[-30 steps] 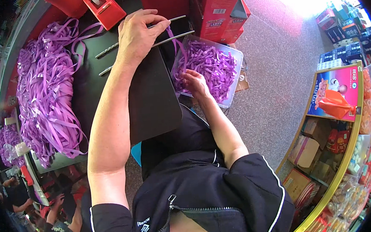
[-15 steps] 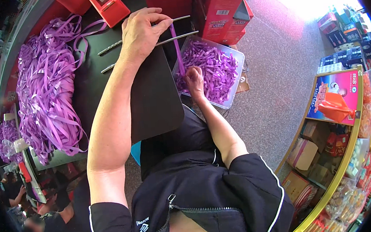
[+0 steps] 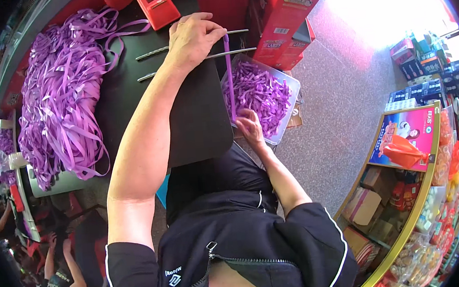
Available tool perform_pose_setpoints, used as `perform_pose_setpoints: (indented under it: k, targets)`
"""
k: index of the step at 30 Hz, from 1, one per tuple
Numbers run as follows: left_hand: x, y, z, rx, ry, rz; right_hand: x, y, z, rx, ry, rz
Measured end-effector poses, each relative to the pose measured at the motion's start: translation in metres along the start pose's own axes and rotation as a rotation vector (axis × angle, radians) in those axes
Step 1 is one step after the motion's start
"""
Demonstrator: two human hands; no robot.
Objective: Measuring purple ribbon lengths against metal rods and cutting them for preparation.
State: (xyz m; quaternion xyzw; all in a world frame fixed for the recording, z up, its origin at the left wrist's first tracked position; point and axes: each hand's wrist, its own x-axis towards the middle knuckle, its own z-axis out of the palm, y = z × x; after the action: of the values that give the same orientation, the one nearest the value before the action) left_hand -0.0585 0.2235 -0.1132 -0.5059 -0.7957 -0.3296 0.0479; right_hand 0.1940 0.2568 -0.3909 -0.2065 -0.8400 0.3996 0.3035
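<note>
A narrow purple ribbon runs straight between my two hands and crosses over two thin metal rods. My left hand is above the rods, thumb and fingers pinched on the ribbon's far end by the farther rod. The nearer rod passes beneath my left wrist; both rods jut past the table's right edge. Closed on the ribbon's near end is my right hand, at the near left corner of a clear plastic bin. Many short purple ribbon pieces fill that bin.
A big heap of purple ribbon lies on the dark table at left. A red tape dispenser stands at the back, with red boxes beyond the bin. At right is a gold-edged display counter. Another person appears lower left.
My right hand has drawn back toward me, from over the bin to its near corner. The ribbon stretch between my hands is longer. My left hand keeps its pinch, and the whole view has shifted slightly.
</note>
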Motion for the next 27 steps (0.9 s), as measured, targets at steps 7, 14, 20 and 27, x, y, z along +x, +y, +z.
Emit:
perform_pose_setpoints:
  k: [7, 14, 20, 27]
  targets:
    - [-0.001, 0.001, -0.003, 0.019, -0.083, -0.071, -0.042, -0.107, -0.076, 0.002, -0.202, -0.124]
    - [-0.002, -0.003, 0.003, 0.024, -0.076, -0.091, -0.034, -0.205, -0.141, -0.058, -0.22, -0.408]
    - [-0.003, -0.003, 0.006, -0.008, -0.043, -0.08, -0.036, -0.24, -0.14, 0.064, -0.198, -0.096]
    - [-0.004, -0.002, 0.004, -0.024, -0.052, -0.096, -0.065, -0.218, -0.12, 0.194, -0.132, 0.327]
